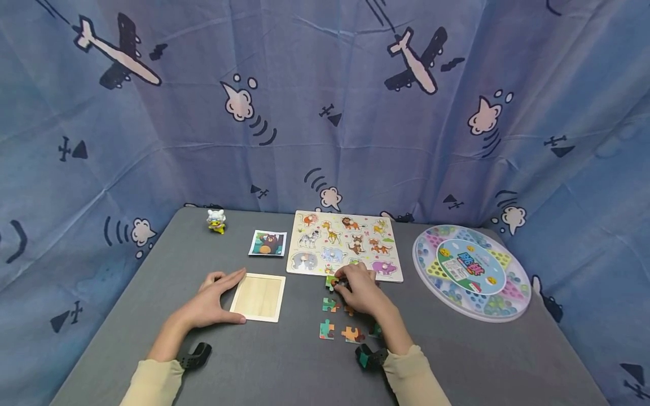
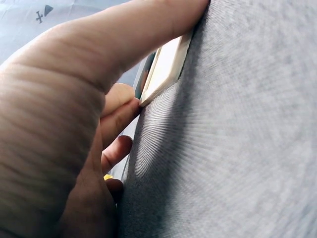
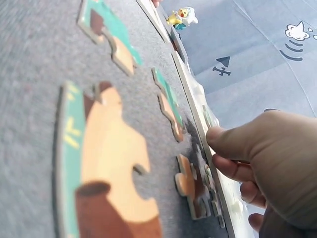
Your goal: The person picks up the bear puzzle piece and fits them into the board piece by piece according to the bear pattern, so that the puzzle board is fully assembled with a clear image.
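My left hand (image 1: pixel 215 301) holds the left side of a shallow square wooden tray (image 1: pixel 258 298), its thumb at the near corner and fingers at the far one. The left wrist view shows the tray's pale rim (image 2: pixel 163 74) between thumb and fingers. At the near edge of the animal board, my right hand (image 1: pixel 361 288) pinches a green jigsaw piece (image 1: pixel 330 283); its fingertips partly cover it. Several loose jigsaw pieces lie below that hand, among them a green-and-orange piece (image 1: pixel 326 329) and an orange-brown piece (image 1: pixel 352 334). In the right wrist view a large tan piece (image 3: pixel 114 158) lies flat nearby.
Behind the right hand lies a wooden animal knob board (image 1: pixel 340 239). A bear picture card (image 1: pixel 267 243) is beyond the tray, and a small white-and-yellow figurine (image 1: pixel 216 221) stands at the back left. A round game board (image 1: pixel 426 248) lies at right. A patterned curtain (image 1: pixel 304 101) surrounds the grey table.
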`<state>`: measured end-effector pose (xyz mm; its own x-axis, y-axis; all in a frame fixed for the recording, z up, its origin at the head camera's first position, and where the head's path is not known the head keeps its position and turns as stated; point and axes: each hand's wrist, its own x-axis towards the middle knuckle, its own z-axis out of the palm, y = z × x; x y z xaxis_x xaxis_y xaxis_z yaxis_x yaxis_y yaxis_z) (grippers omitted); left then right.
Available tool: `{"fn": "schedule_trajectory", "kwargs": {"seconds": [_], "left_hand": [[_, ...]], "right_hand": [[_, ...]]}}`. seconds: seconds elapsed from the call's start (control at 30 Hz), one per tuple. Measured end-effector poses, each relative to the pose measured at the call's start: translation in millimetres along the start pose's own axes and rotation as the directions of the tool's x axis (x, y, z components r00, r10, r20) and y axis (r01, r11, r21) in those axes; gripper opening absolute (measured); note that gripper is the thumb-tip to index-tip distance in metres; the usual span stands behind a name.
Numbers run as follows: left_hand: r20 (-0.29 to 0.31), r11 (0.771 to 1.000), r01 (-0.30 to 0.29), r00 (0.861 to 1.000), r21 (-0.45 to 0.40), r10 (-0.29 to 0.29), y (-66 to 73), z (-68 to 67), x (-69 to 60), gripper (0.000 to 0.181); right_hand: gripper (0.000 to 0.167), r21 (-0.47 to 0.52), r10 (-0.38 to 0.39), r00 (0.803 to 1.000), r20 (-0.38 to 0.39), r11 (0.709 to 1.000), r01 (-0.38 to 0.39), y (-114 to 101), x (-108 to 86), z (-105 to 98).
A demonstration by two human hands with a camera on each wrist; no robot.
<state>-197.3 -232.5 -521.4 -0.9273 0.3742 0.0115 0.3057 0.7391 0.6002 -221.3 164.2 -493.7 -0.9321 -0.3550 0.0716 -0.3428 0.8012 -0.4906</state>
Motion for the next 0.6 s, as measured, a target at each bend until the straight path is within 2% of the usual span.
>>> {"fn": "schedule_trajectory", "kwargs": {"seconds": [0.17, 0.4, 0.6], "left_hand": [[-0.006, 1.000, -0.010, 1.000, 0.000, 0.010, -0.6, -0.6, -0.1, 0.116], [-0.001, 1.000, -0.024, 1.000, 0.012, 0.024, -0.5, -0.8, 0.9, 0.113], [0.005, 1.000, -0.011, 1.000, 0.016, 0.011, 1.7, -1.7, 0.5, 0.114]], "right_hand": [[0.017, 0.010, -0.024, 1.000, -0.006, 1.000, 0.024, 1.8, -0.8, -0.6], [0.018, 0.071, -0.045, 0.997, -0.057, 0.996, 0.049, 2.9, 0.2, -1.8], [0.019, 0.124, -0.056, 0.996, -0.064, 0.990, 0.063, -2.6, 3.9, -8.2]]}}
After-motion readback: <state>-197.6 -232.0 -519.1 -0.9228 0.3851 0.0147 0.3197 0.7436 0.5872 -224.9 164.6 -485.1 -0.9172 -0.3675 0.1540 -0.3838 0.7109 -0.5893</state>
